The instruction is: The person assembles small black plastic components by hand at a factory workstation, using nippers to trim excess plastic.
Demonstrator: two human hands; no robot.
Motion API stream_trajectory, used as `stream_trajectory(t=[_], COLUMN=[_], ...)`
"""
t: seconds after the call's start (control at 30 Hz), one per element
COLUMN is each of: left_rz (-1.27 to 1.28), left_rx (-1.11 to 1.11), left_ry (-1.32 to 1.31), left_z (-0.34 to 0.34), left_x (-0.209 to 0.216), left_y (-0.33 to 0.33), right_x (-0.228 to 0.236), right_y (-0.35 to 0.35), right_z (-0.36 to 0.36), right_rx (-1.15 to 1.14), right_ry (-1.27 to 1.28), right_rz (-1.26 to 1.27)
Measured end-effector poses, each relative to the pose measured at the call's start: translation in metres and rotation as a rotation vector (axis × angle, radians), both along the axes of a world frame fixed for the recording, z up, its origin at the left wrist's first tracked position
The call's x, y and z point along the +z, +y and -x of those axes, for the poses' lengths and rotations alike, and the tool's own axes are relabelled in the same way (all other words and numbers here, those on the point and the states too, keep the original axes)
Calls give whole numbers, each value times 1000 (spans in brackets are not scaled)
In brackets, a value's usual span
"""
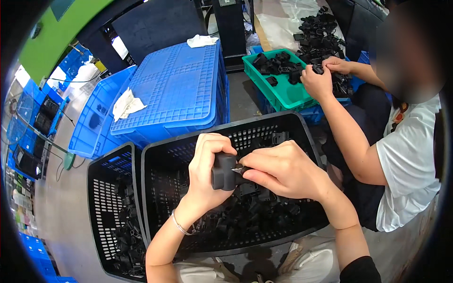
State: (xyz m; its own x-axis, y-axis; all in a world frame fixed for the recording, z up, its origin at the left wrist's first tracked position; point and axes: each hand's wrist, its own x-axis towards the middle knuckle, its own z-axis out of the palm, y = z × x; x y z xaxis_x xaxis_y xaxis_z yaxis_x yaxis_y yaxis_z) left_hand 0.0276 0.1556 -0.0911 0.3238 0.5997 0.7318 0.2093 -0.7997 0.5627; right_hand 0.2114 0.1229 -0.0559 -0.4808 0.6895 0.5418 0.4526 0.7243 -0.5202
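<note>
1. The landmark is the big black basket (163,160), a slotted tub whose bottom carries a jumble of loose black pieces (236,214).
2. Above the middle of the big black basket, the left hand (201,162) has its grip clenched around a chunky black part (223,172), thumb over the top. A thin bracelet (178,226) circles that wrist.
3. Also above the big black basket, the right hand (288,172) has its grip pinched on a small tool (239,170) with a pointed metal tip. The tip is at the right side of the black part; whether it touches, I cannot tell.
4. Just left of the big black basket is a narrower black basket (104,200), also holding black pieces.
5. Beyond the big black basket, toward its left, stand a blue crate with a ribbed lid (170,85), two white cloths (127,104) lying on top, and an open blue bin (84,129).
6. Past the far right corner of the big black basket is a green tray (284,96) of black pieces.
7. To the right of the big black basket sits a co-worker (406,155) in white, both hands on a small black piece (318,69).
</note>
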Motion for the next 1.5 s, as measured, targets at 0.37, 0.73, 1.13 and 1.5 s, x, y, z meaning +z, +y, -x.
stream_trajectory(t=[0.37,0.73,1.13,1.5], left_rz=[-7,-47,-85,-66], left_rx=[-5,-32,-10,-9], left_ry=[10,-51,-14,-29], left_z=[1,1,1,7], left_x=[6,4,7,9], left_y=[-5,-9,-15,-18], right_x=[5,7,12,10], right_y=[-4,-15,-15,-17], right_z=[2,8,6,12], right_rx=[32,15,66,98], right_ry=[1,20,-5,-4], right_rz=[0,53,-5,41])
